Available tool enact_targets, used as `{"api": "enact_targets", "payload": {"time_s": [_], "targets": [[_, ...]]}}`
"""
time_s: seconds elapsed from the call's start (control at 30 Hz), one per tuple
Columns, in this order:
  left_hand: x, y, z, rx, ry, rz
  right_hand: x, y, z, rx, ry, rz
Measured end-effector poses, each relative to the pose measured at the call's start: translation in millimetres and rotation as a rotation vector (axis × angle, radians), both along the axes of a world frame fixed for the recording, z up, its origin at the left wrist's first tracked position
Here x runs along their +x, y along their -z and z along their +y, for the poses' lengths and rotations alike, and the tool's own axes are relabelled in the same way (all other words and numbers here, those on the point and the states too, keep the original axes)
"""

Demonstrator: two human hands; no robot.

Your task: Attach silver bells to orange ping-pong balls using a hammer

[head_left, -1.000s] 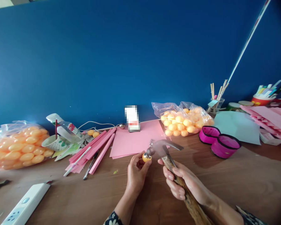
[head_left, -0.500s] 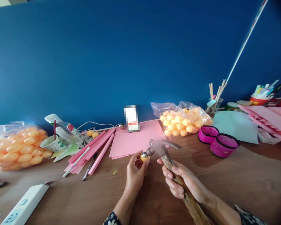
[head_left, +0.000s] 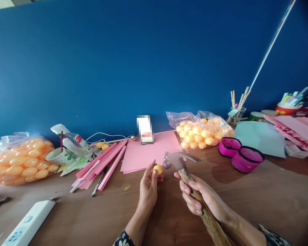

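left hand (head_left: 148,191): orange ball (head_left: 158,169) | right hand (head_left: 207,195): hammer (head_left: 207,216) | beyond: pink sheets (head_left: 149,155)

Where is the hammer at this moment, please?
In the head view, the hammer is right of centre, gripped in the right hand, its head just right of the orange ball in the left hand.

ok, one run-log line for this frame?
left hand: holds orange ball | right hand: grips claw hammer by wooden handle | striking face: close beside ball, contact unclear | pink paper sheets: beyond both hands
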State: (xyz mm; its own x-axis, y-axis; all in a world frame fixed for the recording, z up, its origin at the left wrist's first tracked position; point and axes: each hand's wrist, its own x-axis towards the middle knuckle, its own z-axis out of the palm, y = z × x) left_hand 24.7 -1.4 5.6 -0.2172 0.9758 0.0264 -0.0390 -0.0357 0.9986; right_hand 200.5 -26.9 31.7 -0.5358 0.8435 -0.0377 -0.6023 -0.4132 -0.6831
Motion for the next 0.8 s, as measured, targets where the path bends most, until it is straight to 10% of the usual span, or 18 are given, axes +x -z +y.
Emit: {"api": "enact_targets", "payload": {"time_s": [0.8], "targets": [[0.2,-0.6,4.5,-0.026,-0.026,-0.237,1.1,-0.9,2.4,0.040,-0.025,-0.115]]}}
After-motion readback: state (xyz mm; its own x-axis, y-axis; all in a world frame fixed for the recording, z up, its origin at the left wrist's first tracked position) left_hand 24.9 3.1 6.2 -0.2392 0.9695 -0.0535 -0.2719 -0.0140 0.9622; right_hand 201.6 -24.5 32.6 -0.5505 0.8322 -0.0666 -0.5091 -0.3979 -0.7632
